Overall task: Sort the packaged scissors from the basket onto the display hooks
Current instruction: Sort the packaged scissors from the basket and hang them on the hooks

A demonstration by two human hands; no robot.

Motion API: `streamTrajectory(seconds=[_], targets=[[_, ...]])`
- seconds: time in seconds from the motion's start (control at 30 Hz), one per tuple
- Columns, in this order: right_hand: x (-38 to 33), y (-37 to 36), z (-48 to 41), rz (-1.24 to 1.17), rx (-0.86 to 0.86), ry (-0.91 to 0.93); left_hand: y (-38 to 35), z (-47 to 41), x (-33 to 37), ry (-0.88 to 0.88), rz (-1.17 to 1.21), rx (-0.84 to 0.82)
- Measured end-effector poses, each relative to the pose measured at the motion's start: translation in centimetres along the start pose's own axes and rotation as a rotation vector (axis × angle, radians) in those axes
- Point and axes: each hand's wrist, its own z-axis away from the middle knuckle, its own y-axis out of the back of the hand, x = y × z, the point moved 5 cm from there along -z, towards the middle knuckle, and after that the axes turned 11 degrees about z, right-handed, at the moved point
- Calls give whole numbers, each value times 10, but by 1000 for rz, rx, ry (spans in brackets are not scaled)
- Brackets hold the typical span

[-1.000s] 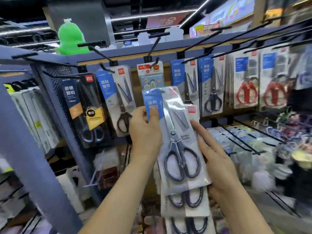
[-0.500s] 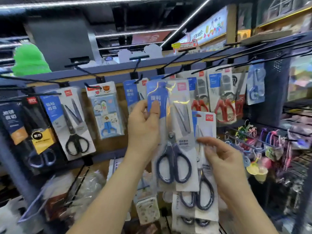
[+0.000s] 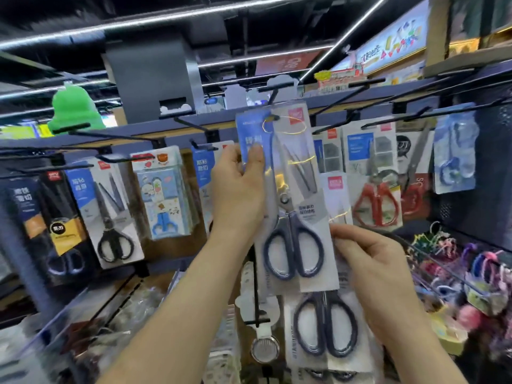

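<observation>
Left hand pinches the top scissors pack near its upper edge; right hand grips the lower packs.

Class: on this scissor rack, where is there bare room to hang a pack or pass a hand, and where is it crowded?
Free: the bare hook prong above the black-handled scissors pack, and the backboard strip beneath the cartoon scissors pack. Crowded: right of the held pack, where red-handled packs overlap, and under it, spare packs in the right hand.

left hand pinching scissors pack, right hand holding second pack
</observation>
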Motion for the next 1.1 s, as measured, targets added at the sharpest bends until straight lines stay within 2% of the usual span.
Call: streamTrajectory(seconds=[0.17,0.3,0.5,0.7,0.8,0.9,1.0,1.1], targets=[[-5,-3,-2,-200,-35,-43,0,0,-1,-38,-62,-32],[-3,-9,1,-167,-84,-17,3,8,-8,-38,-96,-43],[4,-19,-6,-124,-53,-40,3,-5,-23,183,-106,-53],[13,-25,-20,-43,29,-40,21,19,-37,343,-57,-244],[18,-14,-25,-35,86,-48,34,31,-41,231,-29,-161],[25,11,-29,64,249,-34,34,15,-57,99,-190,-105],[28,32,-32,113,332,20,29,-5,-87,84,-302,-129],[30,40,-36,65,328,34,23,-21,-111,107,-411,-123]])
